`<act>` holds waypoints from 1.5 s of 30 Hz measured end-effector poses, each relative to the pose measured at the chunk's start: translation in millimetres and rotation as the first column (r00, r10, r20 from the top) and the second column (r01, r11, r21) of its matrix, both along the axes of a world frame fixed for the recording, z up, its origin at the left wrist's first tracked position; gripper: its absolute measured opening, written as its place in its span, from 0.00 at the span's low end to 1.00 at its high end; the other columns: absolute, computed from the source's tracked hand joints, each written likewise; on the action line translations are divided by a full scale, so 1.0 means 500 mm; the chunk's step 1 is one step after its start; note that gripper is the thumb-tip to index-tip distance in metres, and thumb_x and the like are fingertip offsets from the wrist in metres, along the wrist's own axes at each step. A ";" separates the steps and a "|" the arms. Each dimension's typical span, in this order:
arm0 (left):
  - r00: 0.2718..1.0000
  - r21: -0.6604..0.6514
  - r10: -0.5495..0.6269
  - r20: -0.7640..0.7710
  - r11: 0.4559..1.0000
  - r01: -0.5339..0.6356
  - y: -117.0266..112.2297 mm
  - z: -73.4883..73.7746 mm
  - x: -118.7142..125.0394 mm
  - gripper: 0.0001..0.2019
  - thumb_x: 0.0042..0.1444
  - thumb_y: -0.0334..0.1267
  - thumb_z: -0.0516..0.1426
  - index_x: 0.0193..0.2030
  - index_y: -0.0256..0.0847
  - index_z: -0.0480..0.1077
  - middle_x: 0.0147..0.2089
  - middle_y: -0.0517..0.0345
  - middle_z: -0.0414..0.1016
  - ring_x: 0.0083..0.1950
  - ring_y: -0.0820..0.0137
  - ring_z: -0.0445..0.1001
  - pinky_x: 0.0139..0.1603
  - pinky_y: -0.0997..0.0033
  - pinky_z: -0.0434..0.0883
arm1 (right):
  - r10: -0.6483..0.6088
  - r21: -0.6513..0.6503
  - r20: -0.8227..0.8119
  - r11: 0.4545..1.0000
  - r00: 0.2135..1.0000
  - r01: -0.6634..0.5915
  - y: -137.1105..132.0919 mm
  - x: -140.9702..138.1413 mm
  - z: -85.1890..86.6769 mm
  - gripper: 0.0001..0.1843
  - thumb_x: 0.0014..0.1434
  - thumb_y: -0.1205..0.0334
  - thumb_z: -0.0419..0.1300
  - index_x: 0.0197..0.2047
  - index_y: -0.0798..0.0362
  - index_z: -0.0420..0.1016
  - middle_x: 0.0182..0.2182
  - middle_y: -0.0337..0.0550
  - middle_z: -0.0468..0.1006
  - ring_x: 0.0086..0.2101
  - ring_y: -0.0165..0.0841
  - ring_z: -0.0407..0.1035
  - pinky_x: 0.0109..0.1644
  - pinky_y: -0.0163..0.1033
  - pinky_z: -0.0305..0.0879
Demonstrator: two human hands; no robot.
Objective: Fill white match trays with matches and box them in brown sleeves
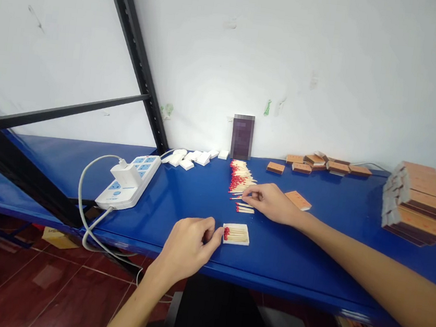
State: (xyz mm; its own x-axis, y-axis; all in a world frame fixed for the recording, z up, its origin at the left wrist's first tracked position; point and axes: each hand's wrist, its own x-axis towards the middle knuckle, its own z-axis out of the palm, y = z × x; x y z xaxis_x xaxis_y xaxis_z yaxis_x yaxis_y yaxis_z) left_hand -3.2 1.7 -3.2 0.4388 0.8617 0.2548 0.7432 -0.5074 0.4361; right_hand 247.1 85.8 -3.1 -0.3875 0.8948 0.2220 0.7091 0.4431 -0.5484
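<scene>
My left hand (189, 244) rests on the blue table (183, 196) with its fingers curled, the thumb touching the left side of a small white tray (236, 234) that holds several red-tipped matches. My right hand (271, 201) reaches over a pile of loose matches (240, 179), its fingers pinched on matches at the pile's near end. A few matches (245, 208) lie just under that hand. An orange matchbox sleeve (298, 200) lies right behind my right hand.
A white power strip (129, 182) with a plugged charger and cable sits at the left. Several empty white trays (195, 158) lie by the wall. Orange matchboxes (320, 164) are scattered at the back; stacked packs (418, 204) stand at the right. A black frame (136, 54) leans leftward.
</scene>
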 end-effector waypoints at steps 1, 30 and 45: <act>1.000 0.014 -0.004 -0.012 1.000 0.004 0.000 0.001 0.000 0.20 0.70 0.43 0.49 0.25 0.42 0.55 0.24 0.64 0.63 0.26 0.70 0.63 0.30 0.68 0.53 | -0.002 0.002 0.017 1.000 1.000 0.001 0.001 -0.001 0.001 0.12 0.62 0.55 0.57 0.36 0.51 0.79 0.20 0.35 0.68 0.24 0.29 0.60 0.30 0.35 0.49; 0.997 0.033 -0.077 -0.015 0.996 0.077 0.004 0.007 0.002 0.18 0.73 0.42 0.47 0.30 0.43 0.64 0.30 0.60 0.71 0.34 0.65 0.68 0.39 0.65 0.61 | -0.010 0.020 0.067 1.000 0.998 0.009 0.004 0.014 0.010 0.10 0.60 0.59 0.57 0.35 0.52 0.78 0.22 0.36 0.71 0.23 0.29 0.61 0.31 0.35 0.53; 0.996 0.046 -0.084 -0.029 0.995 0.085 0.002 0.008 0.001 0.16 0.72 0.40 0.47 0.32 0.43 0.66 0.32 0.60 0.73 0.36 0.64 0.69 0.39 0.65 0.62 | -0.022 -0.030 -0.001 0.999 1.000 0.022 0.001 0.015 0.013 0.12 0.60 0.55 0.58 0.34 0.52 0.79 0.20 0.35 0.69 0.23 0.29 0.60 0.30 0.35 0.53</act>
State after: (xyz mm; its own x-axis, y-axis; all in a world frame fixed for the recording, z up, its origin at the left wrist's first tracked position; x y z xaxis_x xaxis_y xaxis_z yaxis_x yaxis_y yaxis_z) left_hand -2.8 2.6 0.9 0.5168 0.8085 0.2814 0.7078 -0.5885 0.3907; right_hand 254.7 86.3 3.4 -0.3673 0.9094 0.1951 0.7181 0.4106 -0.5619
